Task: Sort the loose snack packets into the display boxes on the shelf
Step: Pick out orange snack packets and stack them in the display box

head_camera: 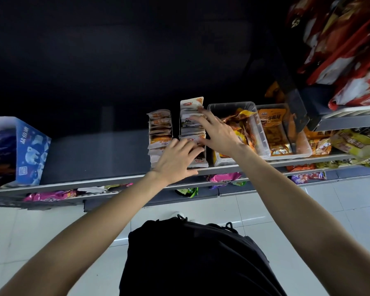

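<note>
Two rows of small white-and-orange snack packets stand on edge on the shelf: a left row point(159, 129) and a right row point(191, 116) in a white display box. My left hand point(176, 160) rests with straight fingers on the near packets of the right row. My right hand point(217, 132) lies with spread fingers across the middle of that row, fingertips touching the packets. Right of them a clear plastic bin point(257, 124) holds loose orange packets.
A second clear bin point(303, 146) with orange packs stands further right, with yellow bags point(355, 144) beyond it. A blue tissue box point(29, 152) sits at the shelf's left. Red bags hang at top right. Pink and green packets show on the lower shelf point(224, 178).
</note>
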`<state>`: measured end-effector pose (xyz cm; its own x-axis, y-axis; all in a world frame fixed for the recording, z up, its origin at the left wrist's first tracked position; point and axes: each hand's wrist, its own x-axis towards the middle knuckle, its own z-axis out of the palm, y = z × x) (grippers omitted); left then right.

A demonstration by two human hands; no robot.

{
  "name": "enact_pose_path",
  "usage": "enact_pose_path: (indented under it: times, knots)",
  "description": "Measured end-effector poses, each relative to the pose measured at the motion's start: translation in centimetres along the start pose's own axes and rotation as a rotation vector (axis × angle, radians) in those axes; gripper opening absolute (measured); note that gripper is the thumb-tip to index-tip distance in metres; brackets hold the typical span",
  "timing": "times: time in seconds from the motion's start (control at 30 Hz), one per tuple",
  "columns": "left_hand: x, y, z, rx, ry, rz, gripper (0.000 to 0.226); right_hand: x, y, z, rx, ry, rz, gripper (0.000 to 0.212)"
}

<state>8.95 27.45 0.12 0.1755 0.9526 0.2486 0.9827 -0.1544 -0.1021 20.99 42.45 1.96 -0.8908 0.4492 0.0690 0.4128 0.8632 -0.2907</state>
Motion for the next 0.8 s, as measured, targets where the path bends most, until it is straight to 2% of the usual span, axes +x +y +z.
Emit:
enact_pose_path:
  times: [0.03,0.1,0.13,0.3,0.37,0.5,0.63,0.7,0.8]
  knots:
    - [0.0,0.4,0.2,0.047,-0.066,-0.02,0.067,0.0,0.0,0.0,0.004,-0.003,0.005,0.066]
    - [0.5,0.8,0.3,0.068,-0.101,-0.034,0.045,0.1,0.1,-0.1,0.017,-0.01,0.013,0.067]
    - [0.8,0.7,0.0,0.034,-0.094,-0.039,0.032,0.1,0.1,-0.2,0.03,-0.018,0.012,0.069]
    - [1.9,-1.8,-0.6,-0.218,0.032,-0.28,0.014,-0.5,0.1,-0.9,0.097,0.019,0.006,0.071]
    - [2.4,-2.1,-0.7,-0.247,0.068,-0.309,0.011,-1.0,-0.1,-1.3,0.102,0.06,0.028,0.067]
    - [2.2,-1.5,-0.5,-0.244,0.045,-0.268,0.018,-2.1,-1.1,-1.8,0.107,0.133,0.002,0.047]
    - [1.9,-1.8,-0.9,-0.236,0.104,-0.253,0.017,-4.5,-2.3,-1.5,-0.02,0.389,-0.114,0.013]
    - [1.9,-1.9,-1.1,-0.251,0.119,-0.271,0.021,-5.8,-3.4,0.1,-0.106,0.312,-0.131,0.009]
    - [2.1,-1.9,-1.0,-0.27,0.127,-0.27,0.024,-5.8,-4.8,2.7,-0.23,0.042,0.018,0.024]
